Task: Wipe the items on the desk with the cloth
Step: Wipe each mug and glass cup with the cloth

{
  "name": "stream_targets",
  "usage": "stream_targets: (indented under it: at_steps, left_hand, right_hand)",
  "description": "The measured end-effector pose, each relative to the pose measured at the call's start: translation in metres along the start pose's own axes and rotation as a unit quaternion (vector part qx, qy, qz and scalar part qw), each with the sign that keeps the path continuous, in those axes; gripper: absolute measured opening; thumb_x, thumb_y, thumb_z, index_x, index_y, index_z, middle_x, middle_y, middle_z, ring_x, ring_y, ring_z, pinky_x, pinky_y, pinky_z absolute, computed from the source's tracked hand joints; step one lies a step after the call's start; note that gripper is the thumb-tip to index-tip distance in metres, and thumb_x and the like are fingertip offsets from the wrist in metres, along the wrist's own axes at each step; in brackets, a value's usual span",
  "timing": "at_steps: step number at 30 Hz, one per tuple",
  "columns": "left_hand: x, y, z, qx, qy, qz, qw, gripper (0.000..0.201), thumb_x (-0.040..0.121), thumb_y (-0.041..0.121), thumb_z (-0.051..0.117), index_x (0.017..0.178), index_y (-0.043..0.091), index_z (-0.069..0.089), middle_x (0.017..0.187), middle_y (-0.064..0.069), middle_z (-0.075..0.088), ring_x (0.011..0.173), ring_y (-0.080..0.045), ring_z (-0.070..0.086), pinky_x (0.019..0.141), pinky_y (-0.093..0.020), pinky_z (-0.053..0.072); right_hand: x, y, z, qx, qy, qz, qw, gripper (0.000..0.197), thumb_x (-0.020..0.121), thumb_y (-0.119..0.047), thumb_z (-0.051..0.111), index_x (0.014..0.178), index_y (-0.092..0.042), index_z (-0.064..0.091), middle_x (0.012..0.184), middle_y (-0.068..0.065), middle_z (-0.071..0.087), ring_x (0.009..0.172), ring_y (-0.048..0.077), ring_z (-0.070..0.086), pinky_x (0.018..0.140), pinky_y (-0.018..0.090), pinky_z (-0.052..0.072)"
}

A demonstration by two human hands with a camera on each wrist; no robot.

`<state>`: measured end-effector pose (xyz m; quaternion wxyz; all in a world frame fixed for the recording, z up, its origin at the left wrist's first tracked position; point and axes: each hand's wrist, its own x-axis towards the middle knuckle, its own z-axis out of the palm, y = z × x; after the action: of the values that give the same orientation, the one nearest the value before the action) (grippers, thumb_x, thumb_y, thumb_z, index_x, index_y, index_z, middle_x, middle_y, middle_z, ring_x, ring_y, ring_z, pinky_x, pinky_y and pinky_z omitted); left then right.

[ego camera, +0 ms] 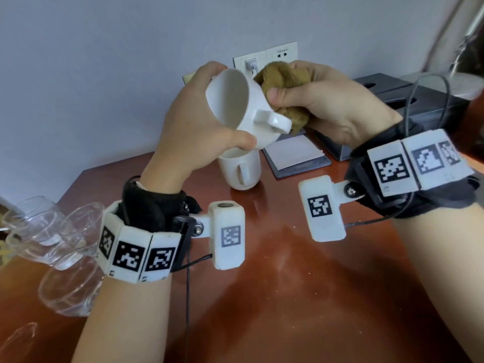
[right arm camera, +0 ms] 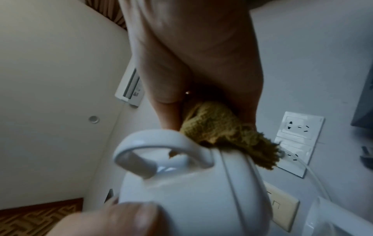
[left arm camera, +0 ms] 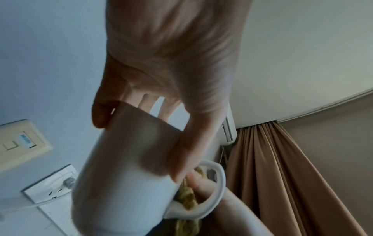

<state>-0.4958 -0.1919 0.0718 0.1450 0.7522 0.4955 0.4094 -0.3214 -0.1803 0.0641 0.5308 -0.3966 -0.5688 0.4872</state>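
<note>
A crumpled mustard-brown terry cloth [ego camera: 284, 85], bunched in the grasp of the right hand [ego camera: 337, 106], is pressed against the outer wall of a white ceramic mug [ego camera: 243, 106] beside its handle, above the counter. The left hand [ego camera: 193, 124] grips this mug, thumb on the lower wall and fingers round the far side, holding it tilted so that its open mouth faces the camera and its handle points toward the right hand. A second white ceramic mug [ego camera: 239, 170] stands upright on the glossy reddish-brown wooden counter [ego camera: 288, 284] directly beneath the held one; two mugs in all. At the counter's left edge lie several clear glass cups [ego camera: 49, 231], at least three, their outlines overlapping. Behind the mugs lies one dark-framed notepad [ego camera: 298, 155], and to its right one black rectangular tissue box [ego camera: 392, 100]. On the grey wall are white socket plates [ego camera: 267, 58], one carrying a white plug.
</note>
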Motion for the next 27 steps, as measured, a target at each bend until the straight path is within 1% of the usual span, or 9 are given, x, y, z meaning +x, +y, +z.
stream_targets:
  at_steps: [2, 8, 11, 13, 15, 18, 20, 23, 27]
  left_hand:
    - [0.001, -0.002, 0.003, -0.006, 0.004, 0.006, 1.000, 0.080, 0.043, 0.032, 0.078, 0.116, 0.034, 0.047, 0.115, 0.017, 0.054, 0.105, -0.008, 0.051, 0.082, -0.023, 0.044]
    - [0.002, -0.005, 0.008, -0.018, 0.027, 0.037, 0.999, 0.085, 0.051, 0.022, 0.084, 0.126, 0.025, 0.045, 0.109, 0.019, 0.050, 0.097, -0.002, 0.050, 0.074, -0.013, 0.041]
    - [0.003, -0.005, 0.007, -0.070, 0.061, 0.019, 0.996, 0.082, 0.050, 0.019, 0.086, 0.122, 0.026, 0.047, 0.108, 0.021, 0.050, 0.092, 0.010, 0.048, 0.070, -0.005, 0.039]
    - [0.003, -0.005, 0.007, -0.077, 0.063, 0.012, 0.995, 0.082, 0.047, 0.022, 0.085, 0.119, 0.029, 0.047, 0.108, 0.022, 0.050, 0.095, 0.008, 0.050, 0.074, -0.009, 0.041]
    - [0.003, -0.005, 0.006, -0.060, 0.054, 0.017, 0.997, 0.078, 0.048, 0.023, 0.085, 0.115, 0.032, 0.045, 0.108, 0.021, 0.051, 0.098, 0.000, 0.051, 0.077, -0.016, 0.043]
    - [0.004, -0.007, 0.004, -0.051, 0.062, 0.028, 0.996, 0.078, 0.053, 0.017, 0.088, 0.119, 0.028, 0.046, 0.108, 0.020, 0.052, 0.094, 0.000, 0.051, 0.075, -0.016, 0.043]
    - [0.004, -0.007, 0.005, -0.029, 0.063, 0.038, 0.997, 0.084, 0.052, 0.021, 0.087, 0.125, 0.025, 0.046, 0.115, 0.012, 0.054, 0.098, -0.007, 0.051, 0.076, -0.022, 0.043]
    - [0.003, -0.007, 0.008, -0.014, 0.054, 0.050, 0.997, 0.088, 0.047, 0.028, 0.083, 0.127, 0.023, 0.045, 0.120, 0.006, 0.055, 0.101, -0.013, 0.053, 0.079, -0.029, 0.046]
    - [0.006, -0.008, 0.008, -0.041, 0.057, 0.050, 0.996, 0.081, 0.051, 0.017, 0.087, 0.119, 0.028, 0.044, 0.111, 0.016, 0.051, 0.093, 0.002, 0.049, 0.072, -0.008, 0.040]
  right_hand:
    - [-0.004, -0.004, 0.007, -0.032, 0.014, -0.018, 0.999, 0.030, 0.062, -0.018, 0.075, 0.084, -0.017, 0.055, 0.082, 0.009, 0.058, 0.076, 0.028, 0.056, 0.072, 0.051, 0.046]
    - [-0.015, -0.013, 0.016, -0.084, 0.037, -0.081, 0.992, 0.023, 0.079, -0.010, 0.072, 0.083, -0.020, 0.052, 0.076, -0.001, 0.059, 0.068, 0.017, 0.060, 0.068, 0.045, 0.056]
    - [-0.014, -0.015, 0.017, -0.081, 0.061, -0.063, 0.993, 0.033, 0.067, -0.024, 0.076, 0.093, -0.020, 0.056, 0.084, 0.004, 0.063, 0.076, 0.032, 0.063, 0.071, 0.062, 0.050]
    - [-0.014, -0.015, 0.017, -0.084, 0.074, -0.052, 0.992, 0.045, 0.062, -0.035, 0.072, 0.101, -0.019, 0.057, 0.087, 0.008, 0.065, 0.086, 0.047, 0.064, 0.072, 0.070, 0.045]
    - [-0.014, -0.014, 0.018, -0.088, 0.070, -0.051, 0.992, 0.049, 0.064, -0.041, 0.068, 0.105, -0.018, 0.056, 0.089, 0.011, 0.065, 0.095, 0.051, 0.060, 0.074, 0.070, 0.045]
    - [-0.015, -0.016, 0.018, -0.106, 0.053, -0.071, 0.990, 0.035, 0.068, -0.040, 0.066, 0.095, -0.020, 0.056, 0.087, 0.010, 0.062, 0.084, 0.047, 0.062, 0.073, 0.069, 0.047]
    - [-0.017, -0.017, 0.018, -0.119, 0.034, -0.098, 0.988, 0.020, 0.071, -0.029, 0.066, 0.081, -0.020, 0.052, 0.079, 0.008, 0.056, 0.071, 0.030, 0.058, 0.072, 0.060, 0.050]
    - [-0.019, -0.017, 0.020, -0.110, 0.012, -0.130, 0.985, 0.019, 0.075, -0.012, 0.067, 0.074, -0.018, 0.049, 0.075, 0.006, 0.052, 0.067, 0.019, 0.054, 0.069, 0.048, 0.052]
    - [-0.012, -0.012, 0.017, -0.068, 0.068, -0.092, 0.991, 0.019, 0.073, -0.016, 0.068, 0.077, -0.017, 0.050, 0.073, 0.006, 0.055, 0.068, 0.027, 0.055, 0.066, 0.061, 0.049]
